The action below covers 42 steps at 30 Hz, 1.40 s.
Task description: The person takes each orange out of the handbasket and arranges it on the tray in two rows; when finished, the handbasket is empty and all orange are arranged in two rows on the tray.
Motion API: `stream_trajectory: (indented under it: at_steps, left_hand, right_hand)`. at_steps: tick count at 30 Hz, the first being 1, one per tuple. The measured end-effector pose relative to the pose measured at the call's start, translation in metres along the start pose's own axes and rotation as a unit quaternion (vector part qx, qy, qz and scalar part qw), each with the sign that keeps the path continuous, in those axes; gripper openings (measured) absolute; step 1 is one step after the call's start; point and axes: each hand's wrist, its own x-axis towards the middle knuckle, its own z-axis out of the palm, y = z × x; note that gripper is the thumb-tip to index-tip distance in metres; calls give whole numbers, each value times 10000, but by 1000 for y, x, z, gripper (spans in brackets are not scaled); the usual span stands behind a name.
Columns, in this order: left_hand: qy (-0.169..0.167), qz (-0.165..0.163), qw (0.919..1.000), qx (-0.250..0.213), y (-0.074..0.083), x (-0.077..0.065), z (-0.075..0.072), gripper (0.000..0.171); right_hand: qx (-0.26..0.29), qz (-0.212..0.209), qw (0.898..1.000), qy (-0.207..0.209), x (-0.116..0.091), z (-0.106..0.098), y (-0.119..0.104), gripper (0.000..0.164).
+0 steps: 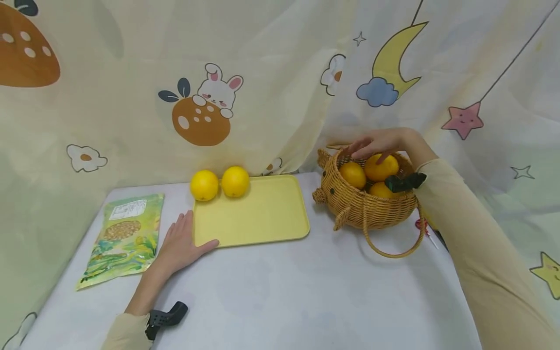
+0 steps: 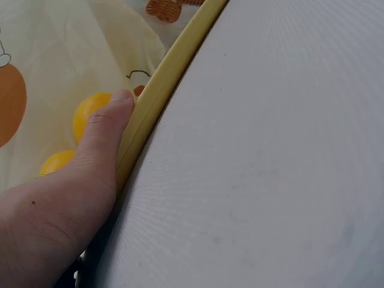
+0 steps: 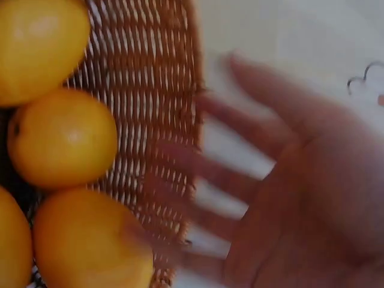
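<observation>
My left hand [image 1: 178, 243] lies at the near left corner of a yellow tray [image 1: 251, 214], fingers straight along its left side and thumb on its front edge. In the left wrist view, the thumb [image 2: 102, 132] rests against the tray's rim [image 2: 174, 66]. Two oranges [image 1: 204, 185] sit side by side at the tray's back left. Over a wicker basket [image 1: 372, 214] shaped like a pig, my right hand [image 1: 385, 141] hovers with nothing in its grasp. Its spread fingers look blurred in the right wrist view, beside several oranges [image 3: 66, 138] in the basket.
Left of the tray lies a green and yellow printed bag [image 1: 124, 238]. The basket's handle [image 1: 393, 255] hangs down toward the front. Partly behind the right sleeve is a red-handled tool [image 1: 421, 224]. A printed cloth [image 1: 271, 73] hangs behind the white table [image 1: 280, 291].
</observation>
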Motion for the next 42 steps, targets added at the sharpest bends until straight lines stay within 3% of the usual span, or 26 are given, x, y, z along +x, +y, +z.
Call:
stream_trajectory:
  at_steps: [4, 12, 19, 24, 27, 30, 32, 36, 39, 42]
  left_hand:
    - [88, 26, 9999, 52, -1, 2, 1, 126]
    - [63, 52, 10000, 30, -1, 4, 2, 126]
    - [81, 90, 9999, 82, 1, 4, 2, 125]
    - [85, 86, 9999, 74, 1, 3, 0, 125]
    - [91, 72, 9999, 46, 2, 2, 0, 125]
    - [82, 60, 9999, 28, 3, 2, 1, 125]
    - [60, 43, 10000, 30, 2, 2, 2, 125]
    - [65, 38, 10000, 49, 2, 2, 2, 125]
    - [86, 45, 9999, 35, 2, 1, 1, 125]
    - [73, 30, 10000, 46, 1, 1, 2, 125]
  right_hand:
    - [-129, 726, 9967, -346, 2, -8, 1, 69]
    - [437, 1366, 9890, -354, 2, -7, 7, 76]
    - [1003, 1538, 9817, -509, 6, -2, 27, 76]
    - [1307, 1600, 9782, -214, 7, 6, 26, 79]
    - [896, 1510, 9844, -71, 10, 9, 28, 77]
    - [146, 1355, 9906, -127, 13, 9, 31, 73]
    - [-298, 1282, 9912, -161, 15, 9, 32, 72]
    - [-698, 1309, 9889, -37, 16, 12, 34, 69]
    - [68, 1440, 9896, -18, 15, 15, 35, 69]
    - [1153, 1642, 9797, -29, 13, 19, 36, 70]
